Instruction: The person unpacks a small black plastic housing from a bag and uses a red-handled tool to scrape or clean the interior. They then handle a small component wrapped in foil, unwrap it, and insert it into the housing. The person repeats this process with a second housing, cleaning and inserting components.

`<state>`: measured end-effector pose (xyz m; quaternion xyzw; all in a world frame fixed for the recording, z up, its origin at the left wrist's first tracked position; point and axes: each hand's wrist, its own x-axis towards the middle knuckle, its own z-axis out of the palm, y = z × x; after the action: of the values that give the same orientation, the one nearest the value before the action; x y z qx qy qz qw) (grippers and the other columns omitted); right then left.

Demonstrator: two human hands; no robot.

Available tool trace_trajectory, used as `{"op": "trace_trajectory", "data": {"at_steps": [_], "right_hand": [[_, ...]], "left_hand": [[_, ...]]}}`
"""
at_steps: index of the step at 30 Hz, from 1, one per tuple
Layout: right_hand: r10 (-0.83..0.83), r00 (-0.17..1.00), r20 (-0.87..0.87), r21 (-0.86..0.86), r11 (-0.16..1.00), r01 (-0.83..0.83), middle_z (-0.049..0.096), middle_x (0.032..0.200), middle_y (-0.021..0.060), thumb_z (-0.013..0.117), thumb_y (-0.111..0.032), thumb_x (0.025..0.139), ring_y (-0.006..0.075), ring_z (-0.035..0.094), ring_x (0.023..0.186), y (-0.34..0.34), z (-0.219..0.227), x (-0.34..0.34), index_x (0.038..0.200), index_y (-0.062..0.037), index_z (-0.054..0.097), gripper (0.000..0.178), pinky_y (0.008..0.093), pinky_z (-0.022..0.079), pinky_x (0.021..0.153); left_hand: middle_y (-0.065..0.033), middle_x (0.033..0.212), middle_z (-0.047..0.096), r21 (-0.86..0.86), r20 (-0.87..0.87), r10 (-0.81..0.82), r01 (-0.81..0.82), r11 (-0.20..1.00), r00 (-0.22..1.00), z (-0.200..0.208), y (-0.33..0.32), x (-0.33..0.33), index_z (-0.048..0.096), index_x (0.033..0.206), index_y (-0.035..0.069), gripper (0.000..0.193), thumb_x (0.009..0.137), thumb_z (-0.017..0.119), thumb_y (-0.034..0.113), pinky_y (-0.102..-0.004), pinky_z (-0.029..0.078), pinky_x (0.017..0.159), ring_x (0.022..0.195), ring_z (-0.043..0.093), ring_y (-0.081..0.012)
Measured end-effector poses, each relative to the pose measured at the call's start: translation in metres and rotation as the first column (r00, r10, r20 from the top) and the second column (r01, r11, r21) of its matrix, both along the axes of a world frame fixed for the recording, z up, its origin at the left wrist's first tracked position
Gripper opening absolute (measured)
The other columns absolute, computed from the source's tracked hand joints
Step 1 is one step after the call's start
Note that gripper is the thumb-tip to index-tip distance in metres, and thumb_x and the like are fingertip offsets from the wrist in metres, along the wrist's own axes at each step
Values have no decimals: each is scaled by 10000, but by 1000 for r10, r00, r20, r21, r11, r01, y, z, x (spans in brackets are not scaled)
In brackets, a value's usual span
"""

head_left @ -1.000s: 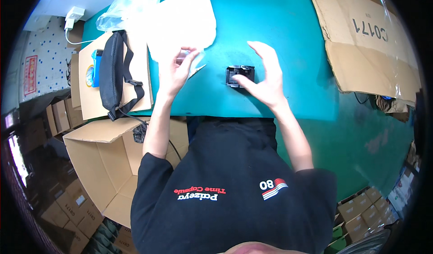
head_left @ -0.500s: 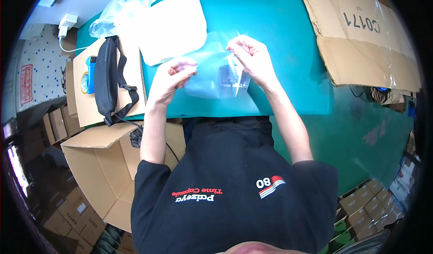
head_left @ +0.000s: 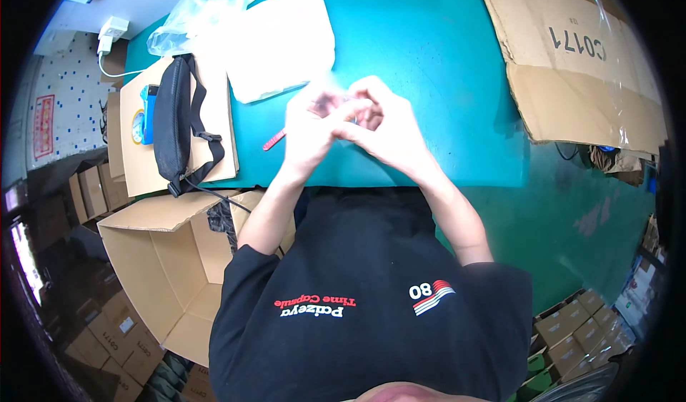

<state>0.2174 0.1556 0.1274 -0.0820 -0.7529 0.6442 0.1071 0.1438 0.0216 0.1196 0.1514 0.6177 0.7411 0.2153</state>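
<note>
My left hand (head_left: 309, 127) and my right hand (head_left: 386, 123) meet over the green table (head_left: 414, 37), fingertips curled together. Whatever they hold between them is hidden and too small to name. The left fingers are partly smeared by motion. From beside the left palm a narrow red strip (head_left: 274, 140) sticks out; I cannot tell whether the hand grips it or it lies on the table. Just beyond my left hand lies a bright white plastic bag (head_left: 282, 52), overexposed in places.
A black belt bag (head_left: 174, 120) and a blue tape dispenser (head_left: 148, 114) lie on flat cardboard (head_left: 128, 166) at left. Clear plastic bags (head_left: 204, 20) lie behind. An open carton (head_left: 153, 259) stands below the table's left edge. A large carton (head_left: 572, 66) borders the right side.
The clear bag with dark items that was spread between my hands is out of sight. Both hands have come together, and the red strip now shows beside the left one.
</note>
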Motion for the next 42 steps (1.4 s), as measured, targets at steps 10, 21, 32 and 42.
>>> {"op": "trace_trajectory", "data": {"at_steps": [10, 21, 32, 42], "right_hand": [[-142, 989, 30, -241, 960, 145, 615, 865, 26, 615, -2, 927, 86, 618, 726, 41, -26, 12, 984, -33, 560, 85, 244, 538, 606], [-315, 949, 16, 296, 908, 296, 547, 785, 61, 633, 46, 861, 130, 575, 673, 25, -33, 2, 982, -41, 619, 150, 287, 481, 547], [-276, 959, -60, 219, 934, 283, 525, 684, 70, 661, 36, 823, 188, 550, 608, 5, -36, 1, 844, -39, 533, 150, 328, 436, 549], [-291, 941, -174, 569, 749, 338, 598, 683, 109, 640, -26, 888, 316, 636, 590, 31, -39, 4, 1302, -159, 641, 434, 408, 515, 548]], "left_hand": [[26, 661, 523, -302, -56, -157, 133, 944, 986, -8, -20, -16, 552, 750, 60, 270, 877, 780, 130, -245, 388, 575, 601, 468, -76], [-163, 831, 563, -422, -706, -132, -263, 868, 696, -15, -12, -1, 437, 789, 5, 215, 812, 609, -121, -384, 514, 724, 874, 667, -327], [-56, 670, 517, -456, -487, -112, -142, 879, 866, -18, 10, 12, 555, 1141, -1, 317, 857, 692, -34, -323, 495, 591, 610, 586, -147], [-134, 982, 631, -479, -788, -176, -408, 777, 590, -25, 10, -14, 589, 1029, 67, 225, 858, 578, -78, -446, 535, 643, 772, 661, -368]]}}
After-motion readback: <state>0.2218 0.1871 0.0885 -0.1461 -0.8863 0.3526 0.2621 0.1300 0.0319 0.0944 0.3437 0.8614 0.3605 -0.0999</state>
